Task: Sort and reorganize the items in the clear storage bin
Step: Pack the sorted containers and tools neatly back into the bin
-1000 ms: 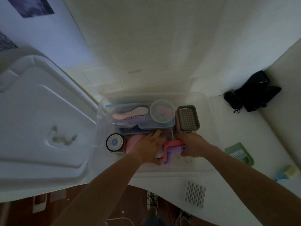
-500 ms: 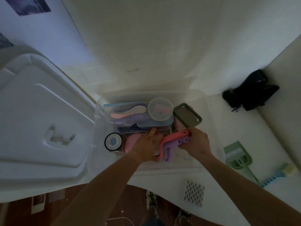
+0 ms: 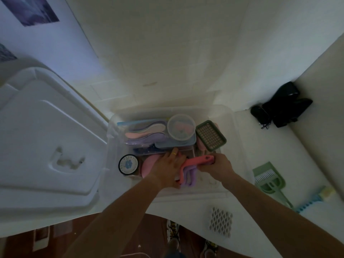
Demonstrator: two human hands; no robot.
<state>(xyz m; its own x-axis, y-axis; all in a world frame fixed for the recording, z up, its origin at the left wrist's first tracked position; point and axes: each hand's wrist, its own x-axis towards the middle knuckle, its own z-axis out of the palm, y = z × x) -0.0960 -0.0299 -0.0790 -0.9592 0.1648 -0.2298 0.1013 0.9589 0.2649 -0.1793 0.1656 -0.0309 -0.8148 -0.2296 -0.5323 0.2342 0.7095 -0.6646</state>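
Inside the clear storage bin (image 3: 230,116), on the white counter (image 3: 186,207) against the wall: both hands down among the contents. Right hand (image 3: 216,165) curled round the handle end of a pink scraper (image 3: 197,162), gripping it, probably to lift or turn it clear of the purple piece (image 3: 191,176) stacked beneath. Left hand (image 3: 168,167) laid flat with fingers fairly straight, ringed finger forward, pressing on the items at the bin's middle, seemingly to steady them while the scraper shifts; nothing visibly pinched.

Bin itself transparent, rounded at the corners, lidless; white lid (image 3: 46,146) parked to the left. Packed along the far wall: a flat blue tray (image 3: 178,145) with pastel pieces beside it, a round clear tub (image 3: 180,127) sitting on top, a green grid dish (image 3: 211,135) tilted at the right. Round labelled jar (image 3: 128,164) at the near left corner, a pink disc (image 3: 148,164) just beside it.

Outside, to the right: green dustpan (image 3: 269,177), white honeycomb mat (image 3: 220,221), a dark bundle (image 3: 283,108) in the corner. Sorting apparently mid-way.
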